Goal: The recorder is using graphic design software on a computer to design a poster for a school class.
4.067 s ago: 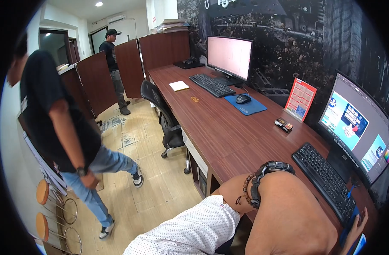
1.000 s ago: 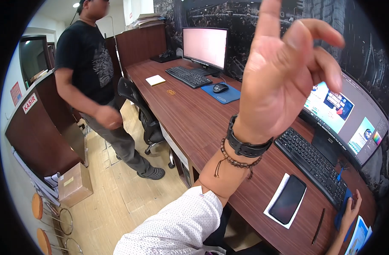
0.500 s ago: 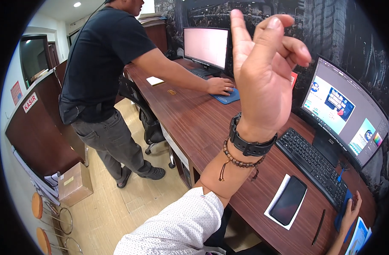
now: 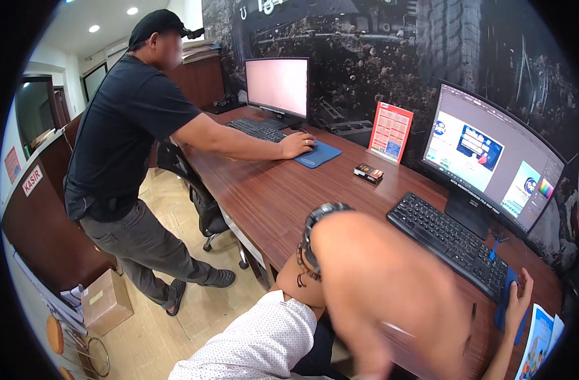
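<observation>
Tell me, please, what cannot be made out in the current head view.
All in the head view:
- Left hand: blurred, finger positions unclear.
- White edge: mostly hidden by the left hand.
- Right hand: its own palm hides anything beneath.
- Co-worker's hand: hides whatever is under it.
- Blue leaflet: cut off at the lower edge.

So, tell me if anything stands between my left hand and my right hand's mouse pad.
A dark stick lies on the desk between your left hand and that blue pad, likely too low to block much.
</observation>
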Demonstrator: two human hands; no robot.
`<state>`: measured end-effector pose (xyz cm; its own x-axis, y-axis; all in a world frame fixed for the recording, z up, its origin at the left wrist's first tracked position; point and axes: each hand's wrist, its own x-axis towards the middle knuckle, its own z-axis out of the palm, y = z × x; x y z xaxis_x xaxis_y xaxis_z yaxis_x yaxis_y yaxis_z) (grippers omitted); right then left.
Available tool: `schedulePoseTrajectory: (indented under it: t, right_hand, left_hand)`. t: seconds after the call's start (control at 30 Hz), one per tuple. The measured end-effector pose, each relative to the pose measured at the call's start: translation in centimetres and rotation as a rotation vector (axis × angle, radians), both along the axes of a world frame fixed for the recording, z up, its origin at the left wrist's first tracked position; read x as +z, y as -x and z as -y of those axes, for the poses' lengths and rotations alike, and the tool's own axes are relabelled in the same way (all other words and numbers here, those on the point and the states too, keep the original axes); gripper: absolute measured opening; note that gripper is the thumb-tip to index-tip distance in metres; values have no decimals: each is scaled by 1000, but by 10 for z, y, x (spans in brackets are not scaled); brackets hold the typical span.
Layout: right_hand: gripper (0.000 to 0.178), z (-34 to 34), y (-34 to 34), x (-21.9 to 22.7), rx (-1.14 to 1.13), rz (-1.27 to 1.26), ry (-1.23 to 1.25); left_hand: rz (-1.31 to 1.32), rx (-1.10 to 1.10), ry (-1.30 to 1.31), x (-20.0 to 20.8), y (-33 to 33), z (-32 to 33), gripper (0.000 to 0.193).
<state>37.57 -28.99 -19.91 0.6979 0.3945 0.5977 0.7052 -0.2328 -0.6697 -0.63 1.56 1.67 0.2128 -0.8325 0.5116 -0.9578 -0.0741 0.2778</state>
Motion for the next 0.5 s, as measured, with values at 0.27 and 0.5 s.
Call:
schedulePoseTrajectory:
  t: [0.27, 0.5]
  right_hand:
    - [42, -5, 11, 11, -16, -18, -15]
    - [41, -10, 16, 16, -34, 29, -35]
  left_hand:
    - [3, -81, -340, -6, 5, 22, 29]
    - [-153, -175, 83, -12, 0, 41, 24]
